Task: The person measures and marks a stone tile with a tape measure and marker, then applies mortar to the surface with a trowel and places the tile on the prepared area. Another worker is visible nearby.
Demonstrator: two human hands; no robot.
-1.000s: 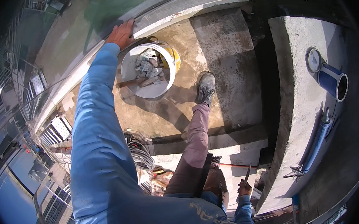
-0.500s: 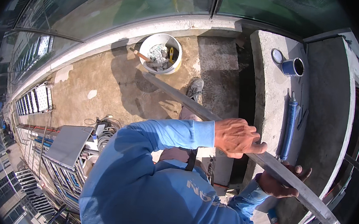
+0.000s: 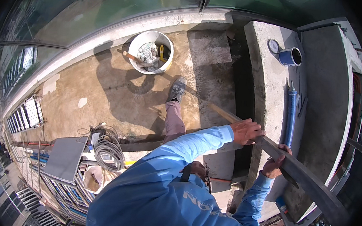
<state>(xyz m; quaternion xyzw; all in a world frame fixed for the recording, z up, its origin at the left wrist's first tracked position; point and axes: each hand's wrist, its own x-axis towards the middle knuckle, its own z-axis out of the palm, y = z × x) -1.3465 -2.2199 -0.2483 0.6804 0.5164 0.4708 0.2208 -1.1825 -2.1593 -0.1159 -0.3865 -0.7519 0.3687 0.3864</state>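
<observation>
A long, straight metal bar [image 3: 308, 182] slants across in front of me, from the paved floor down to the lower right. My left hand [image 3: 246, 131] is closed over its upper side, back of the hand up. Further along toward the near right end, my right hand [image 3: 274, 164] grips the bar's edge from below, fingers wrapped around it. Something dark and pointed shows under the bar beside my right hand; its kind cannot be made out. Beyond my hands, a blue caulking gun [image 3: 290, 118] lies on the concrete ledge [image 3: 258, 68].
On the ledge, an open blue can [image 3: 290, 56] lies beside its round lid [image 3: 273, 45]. A white bucket [image 3: 169, 54] holds rags and handled tools. Coiled cable [image 3: 109, 154], a grey panel [image 3: 65, 158] and stacked pipes lie left. A concrete wall [image 3: 324, 95] borders the right; glass panes stand ahead.
My right hand has gone from fingers spread under the bar to wrapped around it. Both hands stay on the bar, which has shifted slightly. More of my leg and shoe shows.
</observation>
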